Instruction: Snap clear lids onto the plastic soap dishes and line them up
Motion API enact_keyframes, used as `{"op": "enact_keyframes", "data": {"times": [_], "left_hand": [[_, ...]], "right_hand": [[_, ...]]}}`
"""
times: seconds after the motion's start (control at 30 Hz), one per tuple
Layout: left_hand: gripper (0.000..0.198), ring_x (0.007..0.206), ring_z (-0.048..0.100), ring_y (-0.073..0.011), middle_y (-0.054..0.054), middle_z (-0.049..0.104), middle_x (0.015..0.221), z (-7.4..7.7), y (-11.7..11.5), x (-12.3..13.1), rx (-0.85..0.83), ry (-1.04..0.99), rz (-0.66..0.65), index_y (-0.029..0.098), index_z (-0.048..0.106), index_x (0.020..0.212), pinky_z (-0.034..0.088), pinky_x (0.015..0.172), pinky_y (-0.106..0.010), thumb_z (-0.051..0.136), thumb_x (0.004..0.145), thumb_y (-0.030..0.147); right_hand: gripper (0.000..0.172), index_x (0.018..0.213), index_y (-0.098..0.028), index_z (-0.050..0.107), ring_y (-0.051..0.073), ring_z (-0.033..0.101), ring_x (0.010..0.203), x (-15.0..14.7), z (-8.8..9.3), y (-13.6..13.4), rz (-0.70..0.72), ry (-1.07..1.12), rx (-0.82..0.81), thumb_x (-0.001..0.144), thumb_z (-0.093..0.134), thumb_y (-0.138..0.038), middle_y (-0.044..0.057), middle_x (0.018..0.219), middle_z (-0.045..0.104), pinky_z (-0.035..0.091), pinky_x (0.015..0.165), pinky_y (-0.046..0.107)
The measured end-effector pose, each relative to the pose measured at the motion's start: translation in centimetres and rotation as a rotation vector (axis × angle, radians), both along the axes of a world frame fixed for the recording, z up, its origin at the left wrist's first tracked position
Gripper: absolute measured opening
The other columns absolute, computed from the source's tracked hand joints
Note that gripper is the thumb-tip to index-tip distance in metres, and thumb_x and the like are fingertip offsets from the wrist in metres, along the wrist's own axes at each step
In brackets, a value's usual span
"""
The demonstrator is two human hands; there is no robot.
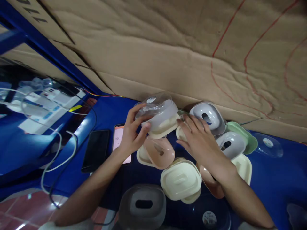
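Note:
My left hand grips the left side of a pale plastic box, thumb at the front edge. A clear lid with a round sticker lies over the box's top, and a cream base shows under it. My right hand has its fingers and thumb around a cream plastic piece, largely hidden by the hand. Just below the box lies a pink oval-holed cover. A cream lid-like piece lies nearer to me, on other pieces.
Grey-white holed covers, a green piece and a clear lid lie to the right. A dark grey holed cover is near me. Two phones, cables and a power strip lie left. A cardboard wall stands behind.

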State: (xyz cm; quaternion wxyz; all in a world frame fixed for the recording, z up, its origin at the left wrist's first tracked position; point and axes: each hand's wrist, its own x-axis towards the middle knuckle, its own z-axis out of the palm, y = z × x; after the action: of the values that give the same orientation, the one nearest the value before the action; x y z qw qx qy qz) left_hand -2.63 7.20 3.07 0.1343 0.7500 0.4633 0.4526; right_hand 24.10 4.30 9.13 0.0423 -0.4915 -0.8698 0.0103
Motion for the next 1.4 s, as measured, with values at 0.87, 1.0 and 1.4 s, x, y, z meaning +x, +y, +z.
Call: {"op": "enact_keyframes", "data": {"times": [0.87,1.0,1.4], "left_hand": [[0.052,0.142,0.056,-0.0285,-0.013,0.061,0.152,-0.1,-0.6,0.4,-0.125,0.305,-0.120,0.022,0.057,0.144,0.042,0.117,-0.051,0.044,0.096,0.009],[0.061,0.157,0.039,-0.0407,-0.017,0.043,0.168,-0.3,0.3,-1.1,-0.215,0.439,0.020,0.020,0.057,0.146,0.030,0.124,-0.063,0.059,0.086,0.016],[0.035,0.135,0.062,-0.0341,-0.014,0.067,0.146,-1.2,1.5,-1.9,-0.096,0.397,0.133,0.024,0.064,0.140,0.048,0.109,-0.051,0.057,0.107,0.035]], "right_hand": [[0.043,0.149,-0.026,0.060,0.028,0.073,0.116,5.1,2.2,2.7,-0.077,0.186,-0.164,0.112,0.038,-0.033,0.008,0.130,0.077,0.055,0.102,0.048],[0.045,0.147,-0.022,0.060,0.034,0.059,0.142,4.4,-0.5,3.1,-0.050,0.103,-0.137,0.103,0.051,-0.021,0.014,0.155,0.060,0.050,0.113,0.056],[0.059,0.146,-0.024,0.063,0.023,0.060,0.142,6.0,-2.1,4.9,0.019,0.268,-0.250,0.094,0.041,-0.005,0.008,0.156,0.061,0.048,0.121,0.045]]}}
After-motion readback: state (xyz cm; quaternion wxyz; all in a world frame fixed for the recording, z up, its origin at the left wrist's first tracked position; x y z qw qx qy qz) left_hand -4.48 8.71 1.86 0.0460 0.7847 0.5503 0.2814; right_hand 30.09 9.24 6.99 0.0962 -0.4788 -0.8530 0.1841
